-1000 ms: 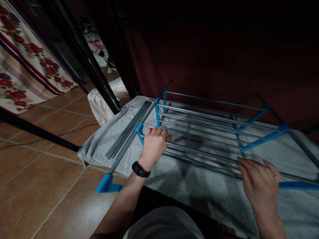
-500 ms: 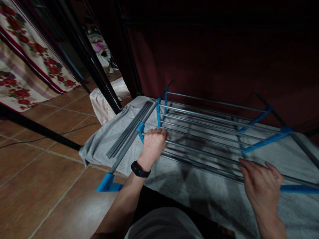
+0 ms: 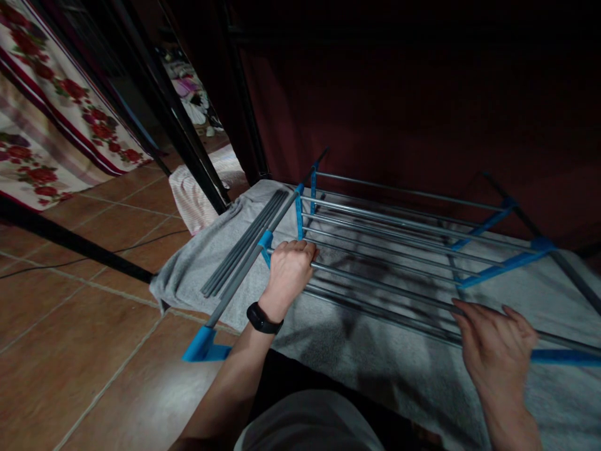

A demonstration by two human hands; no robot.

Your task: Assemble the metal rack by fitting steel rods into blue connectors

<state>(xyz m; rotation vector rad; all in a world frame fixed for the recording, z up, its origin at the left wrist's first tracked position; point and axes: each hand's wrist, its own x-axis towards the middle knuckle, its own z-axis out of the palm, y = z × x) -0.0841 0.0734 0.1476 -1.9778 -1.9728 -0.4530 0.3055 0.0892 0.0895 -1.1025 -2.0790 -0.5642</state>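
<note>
Got the rack [image 3: 402,223] sitting on the grey cloth [image 3: 188,275], with left hand [image 3: 290,269] clamped round the near rod [image 3: 375,285], just beside a blue bracket [image 3: 265,240]. Got right hand [image 3: 500,347] curled over the same rod nearer the other end; can't tell how tight. Would say press evenly with both and avoid twisting, to spare the plastic. Best to check both ends for a proper seat, and mind the loose rods [image 3: 246,244] on the cloth at left.
</note>
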